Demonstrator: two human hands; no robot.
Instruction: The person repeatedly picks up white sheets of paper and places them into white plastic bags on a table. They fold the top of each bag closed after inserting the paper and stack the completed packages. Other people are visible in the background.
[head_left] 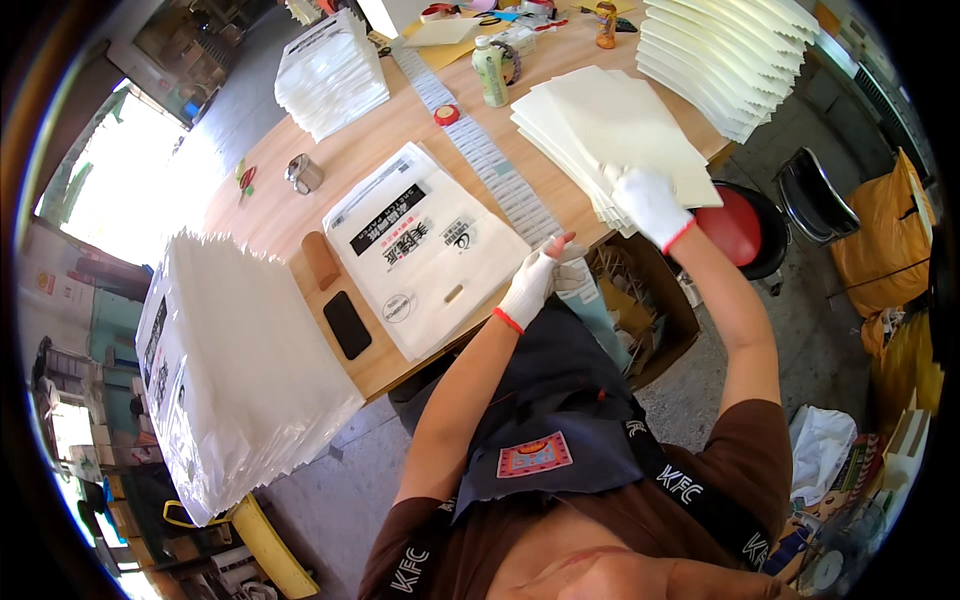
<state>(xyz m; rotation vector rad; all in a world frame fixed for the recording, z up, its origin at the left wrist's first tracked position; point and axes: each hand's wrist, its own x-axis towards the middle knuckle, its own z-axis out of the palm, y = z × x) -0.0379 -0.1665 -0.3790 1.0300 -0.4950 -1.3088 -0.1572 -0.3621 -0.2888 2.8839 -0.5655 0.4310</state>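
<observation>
Right hand (650, 205): here it is, out over the cream sheets (640, 120), white glove, red cuff, fingers lying on the near edge of the pile; whether they pinch a sheet, I cannot tell.
Left hand (532, 285): gloved to match, fingers loosely bent at the near edge of the table (265, 222), right by a corner of the printed bags (425, 260); whether it grips anything, I cannot tell.
Cream sheets: on the right side, overlapping in uneven layers, a corner reaching the table's edge.
Printed bags: flat in the middle, black and red print up, handle slot toward the person.
Label strip (492, 165): a long pale run from the back, between bags and sheets, down to the left hand, with a red disc (447, 115) on it.
Left of the bags: brown block (320, 260) and dark phone (347, 325) close by; silver cylinder (304, 174) and scissors (246, 178) farther off.
Near left: a big bag stack (250, 370), bulky and glossy.
Back: a pale green bottle (491, 72) stands upright; a taller sheet stack (720, 60) fills the right.
Below the edge: an open carton (676, 335), beside a red-seated stool (728, 230).
</observation>
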